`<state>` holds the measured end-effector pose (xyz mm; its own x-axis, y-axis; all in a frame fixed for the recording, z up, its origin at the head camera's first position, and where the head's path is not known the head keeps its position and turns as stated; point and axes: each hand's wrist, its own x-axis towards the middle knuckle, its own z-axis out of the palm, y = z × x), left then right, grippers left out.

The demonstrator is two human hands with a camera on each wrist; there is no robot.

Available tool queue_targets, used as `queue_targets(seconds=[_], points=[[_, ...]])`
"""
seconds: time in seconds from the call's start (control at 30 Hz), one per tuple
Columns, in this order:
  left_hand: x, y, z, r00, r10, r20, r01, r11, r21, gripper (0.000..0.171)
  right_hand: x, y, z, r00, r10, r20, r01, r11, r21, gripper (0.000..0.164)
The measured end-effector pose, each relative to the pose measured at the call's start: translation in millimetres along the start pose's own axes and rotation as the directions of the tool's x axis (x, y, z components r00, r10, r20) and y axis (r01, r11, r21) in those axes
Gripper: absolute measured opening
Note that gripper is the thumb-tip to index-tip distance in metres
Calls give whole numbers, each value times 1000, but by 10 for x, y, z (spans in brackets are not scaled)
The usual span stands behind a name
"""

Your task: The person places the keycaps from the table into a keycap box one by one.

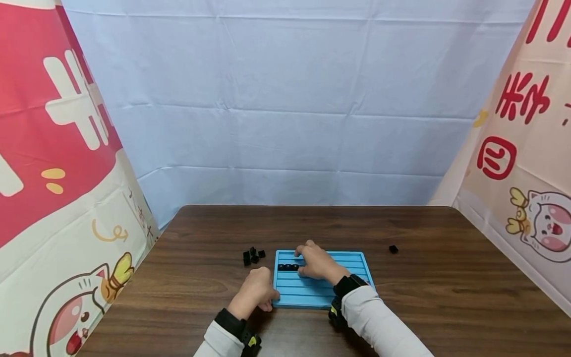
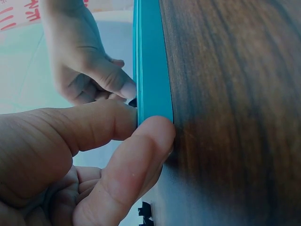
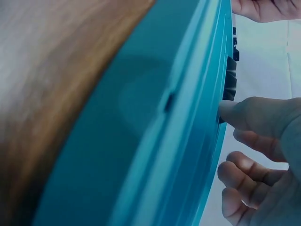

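A blue ridged tray [image 1: 303,292] lies flat on the table, its grooves running from side to side. Several black cubes [image 1: 286,267] stand in a row at the left end of one groove. My left hand [image 1: 255,288] pinches the tray's near left corner between thumb [image 2: 106,120] and forefinger. Over the tray, my right hand [image 1: 317,263] touches the right end of the row with its thumb [image 3: 235,113]. Its forefinger is held apart from the thumb, towards the far edge, and the other fingers are loosely bent.
A small cluster of loose black cubes [image 1: 253,256] lies on the brown wooden table [image 1: 178,297], left of the tray. One more black cube [image 1: 393,249] sits off to the right. Behind the table hangs a pale blue cloth [image 1: 285,139], with printed cloths at both sides.
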<state>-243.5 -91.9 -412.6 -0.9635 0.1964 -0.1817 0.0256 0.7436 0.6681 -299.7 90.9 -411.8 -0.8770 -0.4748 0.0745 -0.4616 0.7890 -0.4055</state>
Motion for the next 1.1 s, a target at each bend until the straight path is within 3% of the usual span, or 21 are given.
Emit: queue_targets(seconds=[0.17,0.37,0.83,1.1], points=[[6,1,9,1000,0,-1,0,1000,-1,22,-39,24,-29,1000,-9,-25,7,998,-62,41],[0,-6,25,1000,5,1,-5,1000,-5,22,-71,55,-66,1000,-6,-3,6,999,-54,49],[7,-4,11,1000,1,-4,-1,1000,-11,22,-72,138,-112,1000,27,-4,-27,999,-20,46],[2,-18,5,1000,-2,-9,2,1000,-3,24,-119,311,-171,999,43,-28,-43,999,-16,46]])
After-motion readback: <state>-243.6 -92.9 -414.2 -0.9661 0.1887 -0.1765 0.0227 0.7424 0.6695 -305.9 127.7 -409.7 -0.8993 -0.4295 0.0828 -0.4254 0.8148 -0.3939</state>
